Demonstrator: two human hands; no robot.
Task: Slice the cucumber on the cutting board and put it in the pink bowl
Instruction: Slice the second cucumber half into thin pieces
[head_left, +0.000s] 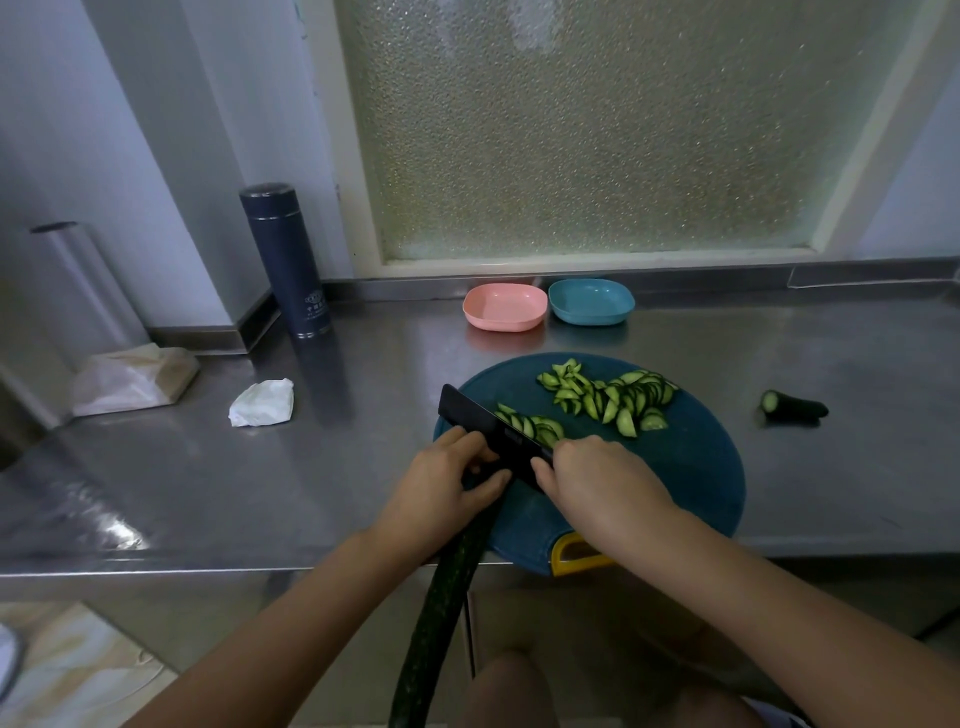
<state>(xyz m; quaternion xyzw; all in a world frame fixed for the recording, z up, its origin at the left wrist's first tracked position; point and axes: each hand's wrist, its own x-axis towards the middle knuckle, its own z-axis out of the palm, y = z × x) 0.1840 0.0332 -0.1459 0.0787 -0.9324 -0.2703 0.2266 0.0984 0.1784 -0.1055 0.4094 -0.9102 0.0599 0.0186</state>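
The left hand (441, 483) curled its fingers over the cucumber (447, 597), pinning it on the cutting board (691, 467). The right hand (597, 478) was closed around the handle of the knife (483, 421), whose blade stood at the cut end. Slices (608, 395) lay heaped toward the board's 12 to 1 o'clock. Beyond them, at 12 o'clock, the pink bowl (504, 306) and the blue bowl (591, 301) sat side by side, each showing its bare bottom. A cucumber stub (792, 405) lay at 3 o'clock.

bare steel counter (363, 441) left of board (691, 467), slices (613, 397) before pink bowl (505, 307)
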